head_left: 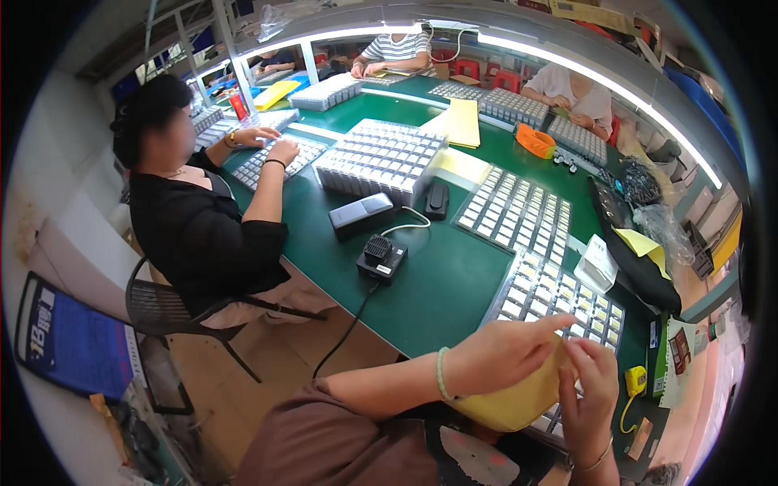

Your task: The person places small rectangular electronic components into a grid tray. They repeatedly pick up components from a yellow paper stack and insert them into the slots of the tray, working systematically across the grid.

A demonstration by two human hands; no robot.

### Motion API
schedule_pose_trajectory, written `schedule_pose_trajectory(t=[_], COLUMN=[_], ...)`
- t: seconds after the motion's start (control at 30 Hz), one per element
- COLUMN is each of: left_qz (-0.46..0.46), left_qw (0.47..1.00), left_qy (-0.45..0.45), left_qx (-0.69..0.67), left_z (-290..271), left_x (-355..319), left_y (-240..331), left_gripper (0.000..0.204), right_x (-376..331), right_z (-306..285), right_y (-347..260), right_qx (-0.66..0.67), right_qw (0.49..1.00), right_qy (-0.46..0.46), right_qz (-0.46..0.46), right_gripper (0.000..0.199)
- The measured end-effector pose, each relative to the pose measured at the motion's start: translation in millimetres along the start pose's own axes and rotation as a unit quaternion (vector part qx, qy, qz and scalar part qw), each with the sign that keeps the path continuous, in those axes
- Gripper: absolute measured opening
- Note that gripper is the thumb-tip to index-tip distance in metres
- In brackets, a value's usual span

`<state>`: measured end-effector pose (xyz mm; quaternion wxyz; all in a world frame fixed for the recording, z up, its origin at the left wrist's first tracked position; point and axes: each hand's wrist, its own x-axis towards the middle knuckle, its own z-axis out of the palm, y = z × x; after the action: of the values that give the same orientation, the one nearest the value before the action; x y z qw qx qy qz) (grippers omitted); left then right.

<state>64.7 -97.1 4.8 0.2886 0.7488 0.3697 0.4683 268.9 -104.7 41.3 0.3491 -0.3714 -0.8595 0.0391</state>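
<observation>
My left hand (506, 356) reaches over a clear plastic tray (519, 300) whose compartments hold small white square pieces, several of them with yellowish marks. Its index finger points right and the other fingers are curled; whatever the fingertips may hold is too small to make out. Close beside it, my right hand (590, 385) has its fingers bent together at the right edge of a yellow sheet (519, 397). This sheet lies under my left wrist and covers the near part of the tray. A green bead bracelet (442, 374) circles my left wrist.
Beyond my tray lies another filled tray (515, 212). Stacked trays (381, 158), a black device (383, 257) with a cable, and a grey box (361, 215) stand on the green table (429, 300). A yellow tape measure (635, 381) lies right. A co-worker (194, 211) sits left; others work opposite.
</observation>
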Motion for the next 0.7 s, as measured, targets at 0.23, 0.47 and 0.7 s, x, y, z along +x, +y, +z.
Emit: schedule_pose_trajectory(t=[0.23,0.47,0.7], left_qz=[0.046,0.019,-0.01], left_qw=[0.998,1.0,0.999], left_qy=[-0.036,-0.01,0.041], left_qx=[-0.024,0.002,0.001], left_z=[6.8,5.3,6.3], left_x=[-17.1,-22.0,-22.5], left_y=[32.7,38.7,35.6], left_gripper=[0.046,0.05,0.053], right_x=[-32.0,-23.0,-18.8], right_z=[0.9,11.4,21.2], right_y=[-23.4,-20.1,-13.6], right_qx=[-0.025,-0.052,-0.002], right_qw=[0.993,0.986,0.985], right_qy=[0.112,0.158,0.17], right_qz=[0.026,-0.013,-0.011], right_gripper=[0.034,0.03,0.031])
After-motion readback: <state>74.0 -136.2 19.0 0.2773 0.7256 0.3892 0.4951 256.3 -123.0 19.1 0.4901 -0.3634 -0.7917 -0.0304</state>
